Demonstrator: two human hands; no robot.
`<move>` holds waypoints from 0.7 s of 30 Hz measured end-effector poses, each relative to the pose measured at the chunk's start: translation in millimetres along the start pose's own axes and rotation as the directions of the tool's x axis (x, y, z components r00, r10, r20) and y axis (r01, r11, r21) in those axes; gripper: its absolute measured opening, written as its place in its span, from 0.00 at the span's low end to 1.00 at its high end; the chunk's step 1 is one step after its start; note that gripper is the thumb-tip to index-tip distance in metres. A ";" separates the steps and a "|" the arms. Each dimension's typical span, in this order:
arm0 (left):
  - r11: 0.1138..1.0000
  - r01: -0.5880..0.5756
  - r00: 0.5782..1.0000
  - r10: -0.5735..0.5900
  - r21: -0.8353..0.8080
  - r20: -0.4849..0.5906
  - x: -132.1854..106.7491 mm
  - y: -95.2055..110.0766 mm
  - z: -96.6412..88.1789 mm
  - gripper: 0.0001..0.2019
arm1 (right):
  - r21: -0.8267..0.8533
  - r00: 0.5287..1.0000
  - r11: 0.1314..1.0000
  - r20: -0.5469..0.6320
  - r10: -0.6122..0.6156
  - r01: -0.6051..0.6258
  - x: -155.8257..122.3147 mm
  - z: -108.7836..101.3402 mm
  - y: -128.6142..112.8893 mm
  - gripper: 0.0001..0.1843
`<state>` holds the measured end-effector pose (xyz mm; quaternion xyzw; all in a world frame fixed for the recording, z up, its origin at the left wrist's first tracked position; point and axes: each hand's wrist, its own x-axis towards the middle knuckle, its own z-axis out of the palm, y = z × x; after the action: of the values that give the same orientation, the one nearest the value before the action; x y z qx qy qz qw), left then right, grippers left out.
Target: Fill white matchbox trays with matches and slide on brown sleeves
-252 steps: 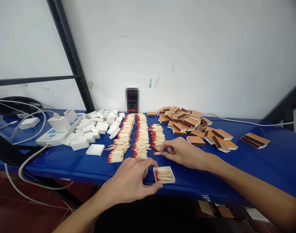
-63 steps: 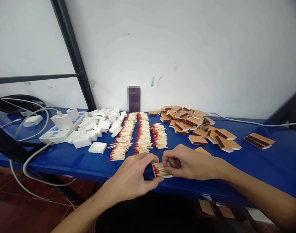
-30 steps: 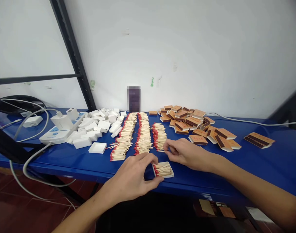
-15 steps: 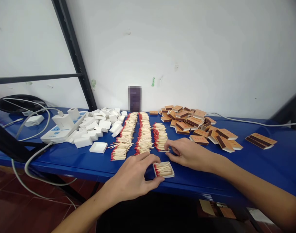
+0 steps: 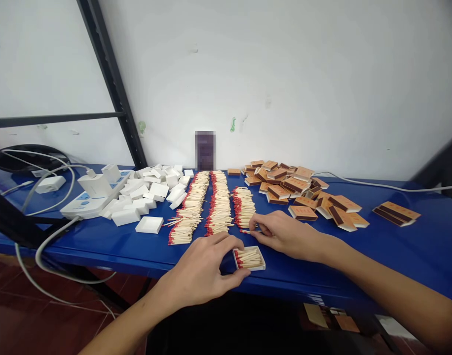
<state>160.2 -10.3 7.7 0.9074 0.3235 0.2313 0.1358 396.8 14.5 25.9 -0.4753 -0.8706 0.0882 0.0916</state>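
Between thumb and fingers, my left hand grips the left end of a white matchbox tray near the shelf's front edge. Red-headed matches lie inside that tray, heads to the left. My right hand is closed in a pinch on a match, its red head sticking out to the left of the fingertips. Just behind the pinch lies the short right-hand row of matches. Two longer rows, a middle row and a left row, run back toward the wall.
White empty trays are heaped at the left, with one tray apart in front. Orange-brown matchbox sleeves pile up at the right, a few farther out. A power strip with cables and a black shelf post stand left.
My right hand has drawn a match slightly forward from the front of the short row, and its red head now shows. My left hand keeps its grip on the tray.
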 end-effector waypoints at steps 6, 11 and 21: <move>1.000 0.003 1.000 -0.003 -0.007 0.002 -0.8 0.1 -0.1 0.11 | -0.016 1.000 1.000 0.028 -0.006 0.007 -1.1 -0.5 -0.2 0.06; 1.000 0.005 1.000 -0.005 -0.015 -0.002 0.2 -0.4 0.0 0.11 | 0.006 1.000 1.000 0.022 -0.012 0.012 -1.9 -3.6 -2.1 0.06; 0.997 0.075 0.997 -0.075 -0.036 0.003 -0.4 2.5 -0.5 0.16 | 0.029 1.000 1.000 -0.028 -0.002 0.003 -2.2 -4.3 -8.4 0.04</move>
<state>160.9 -12.4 8.9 0.8922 0.3530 0.2311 0.1611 392.2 8.5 31.9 -0.4739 -0.8685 0.0939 0.1106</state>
